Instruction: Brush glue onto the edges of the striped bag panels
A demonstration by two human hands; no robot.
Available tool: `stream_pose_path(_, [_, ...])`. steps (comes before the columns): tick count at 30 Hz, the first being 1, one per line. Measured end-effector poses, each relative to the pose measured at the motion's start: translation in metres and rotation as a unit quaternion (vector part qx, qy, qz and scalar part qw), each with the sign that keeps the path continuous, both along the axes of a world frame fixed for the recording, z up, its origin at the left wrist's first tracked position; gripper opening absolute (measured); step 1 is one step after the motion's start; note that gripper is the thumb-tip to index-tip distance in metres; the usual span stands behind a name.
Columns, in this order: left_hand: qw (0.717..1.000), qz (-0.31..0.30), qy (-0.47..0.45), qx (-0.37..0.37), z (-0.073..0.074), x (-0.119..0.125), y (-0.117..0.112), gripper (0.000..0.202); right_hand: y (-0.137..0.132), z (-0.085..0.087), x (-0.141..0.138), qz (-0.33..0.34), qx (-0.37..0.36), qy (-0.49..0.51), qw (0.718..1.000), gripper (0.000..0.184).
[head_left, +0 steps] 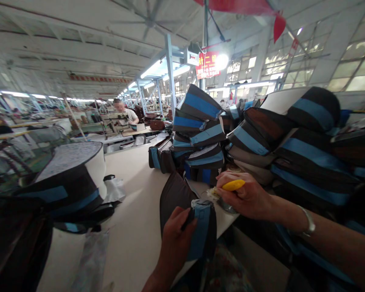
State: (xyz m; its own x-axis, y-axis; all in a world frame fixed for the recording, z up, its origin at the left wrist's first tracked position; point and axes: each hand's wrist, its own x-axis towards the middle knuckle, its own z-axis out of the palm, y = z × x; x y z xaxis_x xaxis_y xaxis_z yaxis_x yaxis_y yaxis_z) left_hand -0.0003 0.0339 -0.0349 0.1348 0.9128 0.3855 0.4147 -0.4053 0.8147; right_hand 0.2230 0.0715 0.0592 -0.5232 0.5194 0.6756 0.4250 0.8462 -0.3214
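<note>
My left hand (174, 239) is closed on a dark fabric bag piece with a blue strap (200, 231), held at the table's near edge. My right hand (246, 196) is closed around a yellow-handled tool (233, 185), its tip at a pale frayed bit on the top of the bag piece. A brown fabric panel (174, 195) stands just behind my left hand. A silver bracelet (308, 225) circles my right wrist.
Tall piles of dark bags with blue stripes (200, 134) (304, 154) crowd the back and right of the pale table (130, 227). More stacked pieces (69, 182) sit at the left. A person (124, 111) sits at a sewing machine far back. Factory posts and lights stand behind.
</note>
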Motion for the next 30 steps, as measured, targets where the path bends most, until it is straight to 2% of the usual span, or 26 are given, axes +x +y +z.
stream_pose_path(5, [0.999,0.015,0.010,0.026,0.001,0.005,-0.004,0.021,-0.001,-0.006,-0.015,0.048,-0.043,0.032,0.997,0.008])
stream_pose_path(9, [0.986,0.058,0.084,0.129,-0.013,0.004,-0.006,0.018,0.007,-0.007,-0.007,-0.031,-0.013,-0.027,0.999,0.011])
stream_pose_path(11, [0.960,0.098,0.144,0.221,-0.022,0.005,-0.005,0.020,0.004,0.000,-0.001,-0.059,-0.001,-0.027,0.998,0.011])
stream_pose_path(13, [0.920,0.125,0.217,0.302,-0.029,0.008,-0.004,0.021,-0.003,0.008,-0.002,-0.073,-0.006,0.002,0.997,0.013])
stream_pose_path(16, [0.870,0.139,0.305,0.363,-0.034,0.014,-0.003,0.021,-0.011,0.016,-0.014,-0.031,-0.038,0.004,0.999,0.017])
stream_pose_path(18, [0.852,0.141,0.332,0.379,-0.034,0.018,-0.003,0.020,-0.010,0.017,-0.021,-0.004,-0.032,-0.070,0.997,0.020])
stream_pose_path(20, [0.840,0.140,0.343,0.396,-0.032,0.020,-0.004,0.018,-0.006,0.018,-0.024,-0.028,0.014,-0.137,0.990,0.023])
stream_pose_path(22, [0.833,0.136,0.350,0.406,-0.032,0.022,-0.004,0.016,-0.003,0.021,-0.026,-0.069,0.042,-0.152,0.985,0.024])
stream_pose_path(25, [0.833,0.127,0.344,0.415,-0.031,0.025,-0.005,0.013,-0.004,0.024,-0.029,-0.071,0.013,-0.164,0.984,0.023])
stream_pose_path(27, [0.832,0.126,0.342,0.418,-0.031,0.026,-0.007,0.011,-0.004,0.022,-0.033,-0.070,0.011,-0.211,0.975,0.018])
stream_pose_path(30, [0.826,0.122,0.352,0.423,-0.032,0.028,-0.008,0.014,-0.002,0.015,-0.039,-0.110,0.049,-0.233,0.965,0.015])
